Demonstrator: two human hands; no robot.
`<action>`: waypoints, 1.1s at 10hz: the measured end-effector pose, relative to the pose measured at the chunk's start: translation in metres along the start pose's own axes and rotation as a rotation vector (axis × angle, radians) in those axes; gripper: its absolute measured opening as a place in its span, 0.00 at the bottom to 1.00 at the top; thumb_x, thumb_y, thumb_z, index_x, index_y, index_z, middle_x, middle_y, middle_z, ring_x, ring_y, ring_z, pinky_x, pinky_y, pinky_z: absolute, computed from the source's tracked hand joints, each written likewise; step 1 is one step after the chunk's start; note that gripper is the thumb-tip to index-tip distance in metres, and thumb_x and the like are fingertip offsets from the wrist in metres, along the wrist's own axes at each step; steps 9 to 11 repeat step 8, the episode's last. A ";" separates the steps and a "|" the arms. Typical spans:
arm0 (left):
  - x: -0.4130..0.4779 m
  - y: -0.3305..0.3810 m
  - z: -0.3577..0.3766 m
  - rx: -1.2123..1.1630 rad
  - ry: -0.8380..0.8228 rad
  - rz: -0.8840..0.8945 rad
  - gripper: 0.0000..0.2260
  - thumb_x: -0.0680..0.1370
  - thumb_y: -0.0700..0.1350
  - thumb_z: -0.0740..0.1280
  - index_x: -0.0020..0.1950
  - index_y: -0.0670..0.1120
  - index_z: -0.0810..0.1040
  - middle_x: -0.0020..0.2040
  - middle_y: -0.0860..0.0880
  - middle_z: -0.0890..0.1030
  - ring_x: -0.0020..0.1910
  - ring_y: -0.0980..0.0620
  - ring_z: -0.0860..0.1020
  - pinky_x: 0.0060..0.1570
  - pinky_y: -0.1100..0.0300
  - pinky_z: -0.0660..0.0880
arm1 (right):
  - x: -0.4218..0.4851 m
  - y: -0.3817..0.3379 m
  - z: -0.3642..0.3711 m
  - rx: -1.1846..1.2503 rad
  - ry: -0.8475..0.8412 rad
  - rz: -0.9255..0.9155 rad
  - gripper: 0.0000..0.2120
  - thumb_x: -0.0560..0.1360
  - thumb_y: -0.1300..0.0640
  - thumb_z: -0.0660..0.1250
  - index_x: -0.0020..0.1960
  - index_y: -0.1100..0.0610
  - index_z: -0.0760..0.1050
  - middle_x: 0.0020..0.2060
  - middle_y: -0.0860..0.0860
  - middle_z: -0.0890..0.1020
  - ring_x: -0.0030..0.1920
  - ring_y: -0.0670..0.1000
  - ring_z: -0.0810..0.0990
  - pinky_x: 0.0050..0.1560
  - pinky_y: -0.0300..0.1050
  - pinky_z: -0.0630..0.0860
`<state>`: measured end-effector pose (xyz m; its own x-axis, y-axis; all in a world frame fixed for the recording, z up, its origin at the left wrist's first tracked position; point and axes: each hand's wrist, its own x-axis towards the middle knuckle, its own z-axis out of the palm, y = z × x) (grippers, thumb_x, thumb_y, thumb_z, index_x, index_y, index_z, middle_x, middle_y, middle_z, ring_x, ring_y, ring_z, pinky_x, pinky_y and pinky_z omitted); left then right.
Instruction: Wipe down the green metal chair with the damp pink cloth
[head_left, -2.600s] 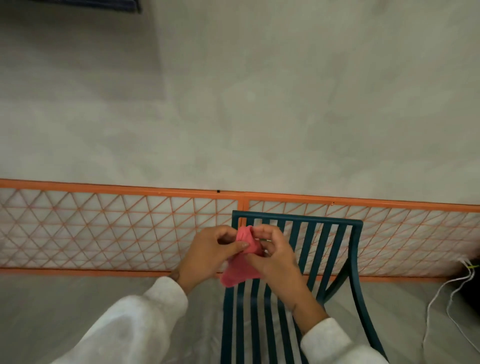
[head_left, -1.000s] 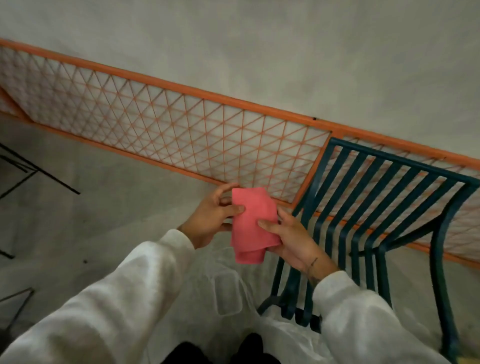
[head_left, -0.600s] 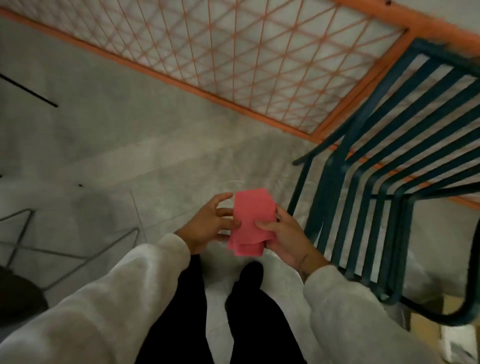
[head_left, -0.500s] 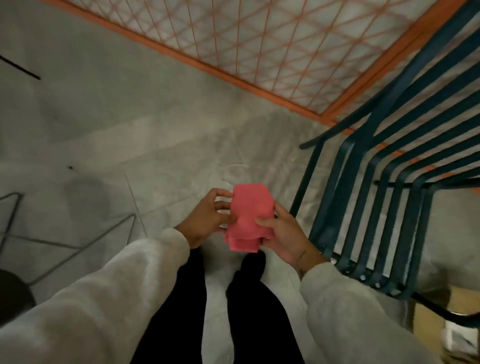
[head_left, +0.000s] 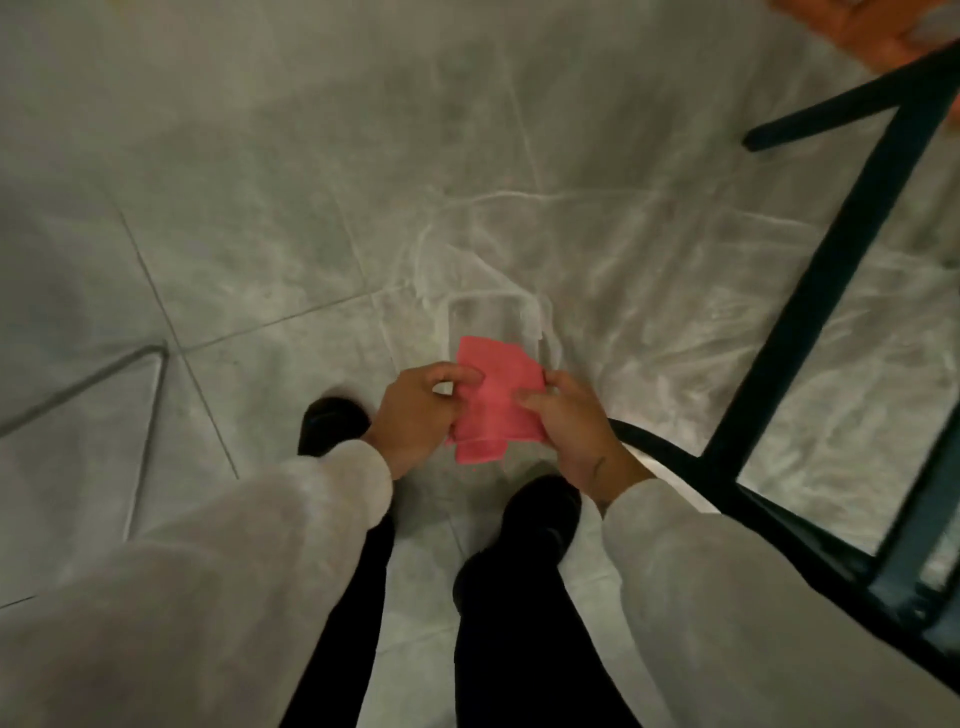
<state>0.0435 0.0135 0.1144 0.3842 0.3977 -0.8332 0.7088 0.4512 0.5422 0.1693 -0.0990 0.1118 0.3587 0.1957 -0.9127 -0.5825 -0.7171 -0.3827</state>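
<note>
Both hands on the pink cloth (head_left: 496, 400), mid-air in front of my legs, touching neither chair nor floor. Left hand (head_left: 418, 415) pinches its left edge, fingers curled. Right hand (head_left: 576, 421) grips the right edge, thumb across the top face; I can't see the fingers underneath. Two-handed hold probably keeps the folds stacked, so I get a flat pad rather than a loose rag. It hangs over a clear container (head_left: 493, 322) on the floor (head_left: 260, 234), likely so drips land there. Cloth is a rough rectangle, broad face up. Its long axis runs away from my body, far end leaning slightly right, layered ends nearest me. Green chair (head_left: 810, 291) stands to my right, near but apart from the cloth, no wiping contact yet. Thin wire frame (head_left: 150, 395) lies at the floor's left edge.
</note>
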 end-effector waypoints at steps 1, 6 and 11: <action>0.045 -0.023 0.011 0.068 0.014 0.041 0.20 0.72 0.28 0.63 0.52 0.50 0.83 0.52 0.44 0.83 0.39 0.43 0.82 0.40 0.52 0.81 | 0.049 0.020 0.006 -0.033 -0.002 -0.040 0.18 0.73 0.69 0.65 0.59 0.53 0.74 0.52 0.53 0.81 0.51 0.54 0.82 0.48 0.47 0.80; 0.118 -0.052 0.029 0.431 -0.168 0.050 0.27 0.75 0.40 0.69 0.73 0.46 0.68 0.66 0.45 0.76 0.62 0.46 0.77 0.62 0.58 0.73 | 0.120 0.036 0.044 -0.409 0.076 -0.193 0.22 0.82 0.55 0.56 0.76 0.49 0.59 0.60 0.44 0.73 0.54 0.46 0.73 0.43 0.26 0.70; 0.112 -0.040 0.020 0.379 -0.082 0.095 0.25 0.74 0.40 0.71 0.70 0.47 0.71 0.67 0.47 0.76 0.59 0.50 0.78 0.58 0.60 0.74 | 0.099 0.028 0.036 -0.503 0.073 -0.184 0.27 0.77 0.66 0.58 0.75 0.55 0.61 0.65 0.51 0.73 0.60 0.52 0.75 0.46 0.32 0.69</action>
